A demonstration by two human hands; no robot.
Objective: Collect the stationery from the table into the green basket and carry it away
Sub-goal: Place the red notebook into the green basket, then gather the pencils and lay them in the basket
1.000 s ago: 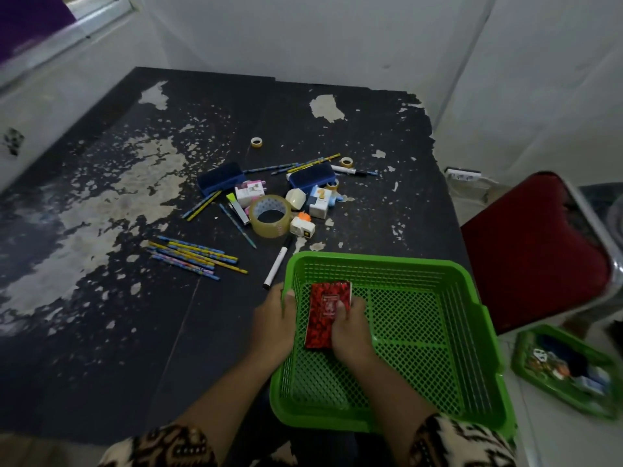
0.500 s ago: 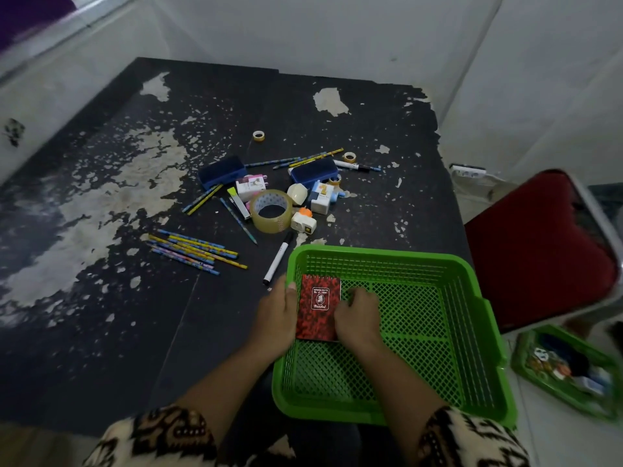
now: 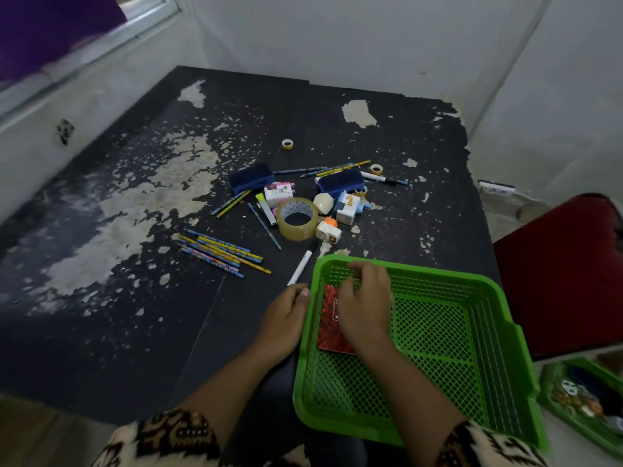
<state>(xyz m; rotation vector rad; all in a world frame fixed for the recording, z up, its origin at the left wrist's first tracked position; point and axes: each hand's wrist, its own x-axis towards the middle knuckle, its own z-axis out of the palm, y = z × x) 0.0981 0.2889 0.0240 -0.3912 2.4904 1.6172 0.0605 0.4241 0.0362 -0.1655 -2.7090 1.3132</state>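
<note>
The green basket [image 3: 505,318] sits at the table's near right corner. A red booklet [image 3: 327,335] lies flat in its left part. My right hand [image 3: 365,306] hovers over the booklet with fingers spread, holding nothing. My left hand [image 3: 286,318] is outside the basket's left wall, fingers curled, beside the near tip of a white marker [image 3: 303,262]. Beyond lie a big clear tape roll [image 3: 296,219], a bunch of pencils [image 3: 222,252], two blue erasers [image 3: 251,176] and several small boxes.
The black table [image 3: 101,298] has peeling paint. Two small tape rolls [image 3: 287,143] lie farther back. A red chair [image 3: 559,274] stands right of the table. On the floor at the lower right is another green basket [image 3: 586,396] with things in it.
Both hands let go of the red booklet, which now lies in the basket. My left hand moved out to the left of the basket; my right hand lifted with fingers spread.
</note>
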